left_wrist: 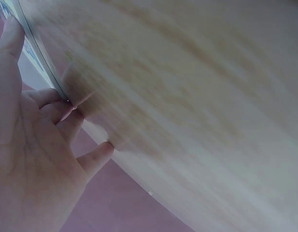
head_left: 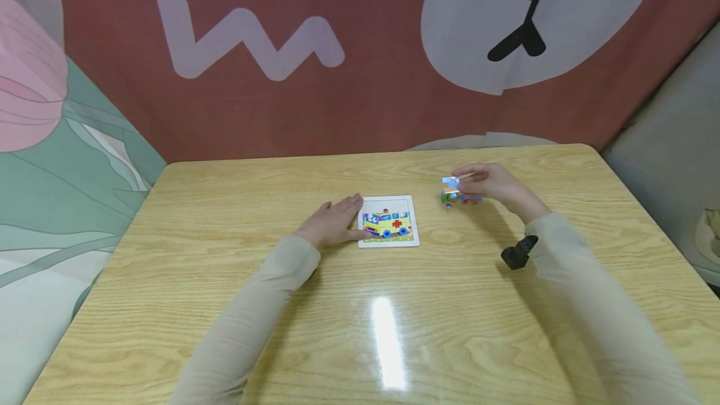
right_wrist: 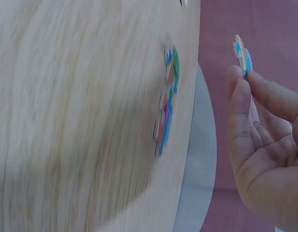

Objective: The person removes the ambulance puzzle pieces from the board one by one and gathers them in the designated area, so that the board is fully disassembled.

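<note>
My left hand (head_left: 332,222) rests at the left side of a small white-bordered puzzle board (head_left: 388,202) that shows a yellow ambulance with a red cross. Its thumb lies over the board's lower left, and the other fingers reach along the left edge. In the left wrist view the fingers look mostly straight, with their tips down at the table. Farther right, my right hand (head_left: 495,187) pinches a thin blue and orange puzzle piece (right_wrist: 243,55) between thumb and fingertips, raised above the table. Below it, several colourful puzzle pieces (right_wrist: 164,121) lie on the wood.
The wooden table (head_left: 225,205) has rounded far corners and a bright light reflection near its front. Behind it hangs a reddish-brown cloth (head_left: 281,117) with white and black shapes. A black wrist camera (head_left: 519,253) sits at my right sleeve.
</note>
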`<state>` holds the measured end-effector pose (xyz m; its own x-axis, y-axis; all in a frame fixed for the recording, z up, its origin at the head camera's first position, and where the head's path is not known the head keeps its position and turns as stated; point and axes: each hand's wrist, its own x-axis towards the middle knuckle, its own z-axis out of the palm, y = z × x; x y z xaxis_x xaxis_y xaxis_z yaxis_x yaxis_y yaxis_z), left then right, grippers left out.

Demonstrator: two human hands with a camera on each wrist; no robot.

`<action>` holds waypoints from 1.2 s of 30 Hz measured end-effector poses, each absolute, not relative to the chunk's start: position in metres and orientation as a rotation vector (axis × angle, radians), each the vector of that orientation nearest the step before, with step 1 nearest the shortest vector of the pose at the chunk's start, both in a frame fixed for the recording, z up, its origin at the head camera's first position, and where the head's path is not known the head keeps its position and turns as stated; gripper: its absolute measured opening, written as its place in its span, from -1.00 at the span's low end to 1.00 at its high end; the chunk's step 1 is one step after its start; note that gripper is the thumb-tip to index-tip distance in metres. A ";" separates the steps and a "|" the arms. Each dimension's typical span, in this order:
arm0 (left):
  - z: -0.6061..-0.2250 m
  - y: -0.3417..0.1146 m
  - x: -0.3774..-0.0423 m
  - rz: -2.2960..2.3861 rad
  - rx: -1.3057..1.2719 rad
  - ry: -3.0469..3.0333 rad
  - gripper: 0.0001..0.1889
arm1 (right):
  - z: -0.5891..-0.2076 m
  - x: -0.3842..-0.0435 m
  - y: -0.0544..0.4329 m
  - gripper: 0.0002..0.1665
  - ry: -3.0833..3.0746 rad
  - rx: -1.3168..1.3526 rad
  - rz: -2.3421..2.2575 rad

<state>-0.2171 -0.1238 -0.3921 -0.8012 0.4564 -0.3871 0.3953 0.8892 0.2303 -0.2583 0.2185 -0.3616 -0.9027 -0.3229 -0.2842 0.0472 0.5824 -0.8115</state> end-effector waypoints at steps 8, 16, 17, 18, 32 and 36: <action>-0.393 -0.124 -0.217 0.188 0.607 2.613 -0.06 | -0.360 -0.257 0.243 -0.33 2.397 -0.142 -1.311; -0.394 -0.125 -0.218 0.169 0.616 2.618 -0.06 | -0.367 -0.258 0.265 -0.37 2.394 -0.093 -1.297; -0.394 -0.125 -0.218 0.170 0.617 2.618 -0.06 | -0.368 -0.258 0.266 -0.37 2.389 -0.090 -1.300; -0.394 -0.125 -0.218 0.171 0.615 2.617 -0.06 | -0.369 -0.258 0.268 -0.37 2.384 -0.083 -1.300; -0.395 -0.124 -0.220 0.183 0.604 2.612 -0.05 | -0.384 -0.258 0.287 -0.33 2.306 -0.044 -1.296; -0.396 -0.124 -0.220 0.178 0.605 2.614 -0.06 | -0.387 -0.259 0.289 -0.34 2.265 -0.034 -1.313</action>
<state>-0.2198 -0.1236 -0.3955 -0.8030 0.4441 -0.3973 0.3862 0.8956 0.2205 -0.2586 0.2892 -0.3870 -0.8661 -0.2713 -0.4199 0.2296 0.5303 -0.8161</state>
